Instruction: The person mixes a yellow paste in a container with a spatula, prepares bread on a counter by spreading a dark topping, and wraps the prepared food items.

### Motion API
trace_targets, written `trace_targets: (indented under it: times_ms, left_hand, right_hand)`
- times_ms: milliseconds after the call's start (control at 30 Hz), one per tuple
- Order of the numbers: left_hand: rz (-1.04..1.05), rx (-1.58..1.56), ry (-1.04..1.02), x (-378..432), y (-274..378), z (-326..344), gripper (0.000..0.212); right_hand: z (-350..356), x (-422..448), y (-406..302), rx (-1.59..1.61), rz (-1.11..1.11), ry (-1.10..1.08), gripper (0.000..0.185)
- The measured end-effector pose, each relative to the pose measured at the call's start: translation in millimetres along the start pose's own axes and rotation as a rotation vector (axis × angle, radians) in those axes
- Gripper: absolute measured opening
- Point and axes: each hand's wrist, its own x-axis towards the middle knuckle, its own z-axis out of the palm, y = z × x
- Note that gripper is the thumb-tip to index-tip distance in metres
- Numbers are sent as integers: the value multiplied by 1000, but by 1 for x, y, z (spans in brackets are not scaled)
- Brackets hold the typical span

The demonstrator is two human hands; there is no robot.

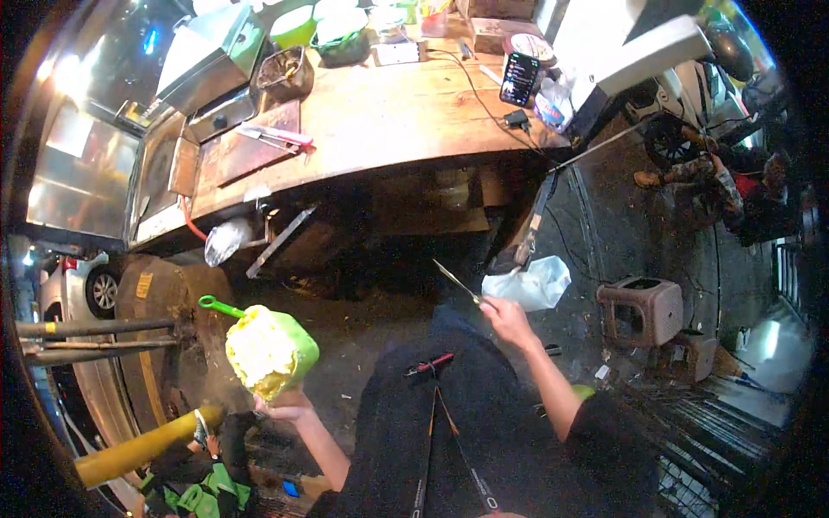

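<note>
My left hand [285, 406] holds up a green plastic tub [303, 346] from beneath. A pale yellow, creamy mass [259, 349] heaps over the tub's mouth, and a bright green handle [220, 305] sticks out beside it. In my right hand [508, 318] is a thin knife or spatula [456, 280], its narrow blade angled up and left. Both hands are apart, below the front edge of the wooden table [388, 123]. On the table's cutting board [249, 152] rest metal tongs or scissors with a red handle [295, 137].
A metal appliance [207, 58], a dark container [285, 71], green tubs [340, 35] and a phone [519, 78] stand on the table. A white plastic bag [531, 285] and stools [641, 311] are at right. People sit lower left and far right.
</note>
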Motion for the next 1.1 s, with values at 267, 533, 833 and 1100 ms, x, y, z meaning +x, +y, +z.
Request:
trace_targets:
  times_ms: [267, 533, 833, 1100]
  left_hand:
    - [88, -27, 221, 108, -9, 64, 72]
    - [20, -57, 60, 285, 31, 100, 62]
    - [83, -115, -41, 545, 59, 154, 53]
    - [67, 59, -251, 706, 37, 191, 48]
  right_hand:
    - [-12, 169, -103, 33, -209, -63, 34]
    - [57, 203, -190, 145, -21, -15, 26]
    - [140, 232, -301, 204, 132, 127, 25]
    - [181, 251, -364, 265, 195, 226, 25]
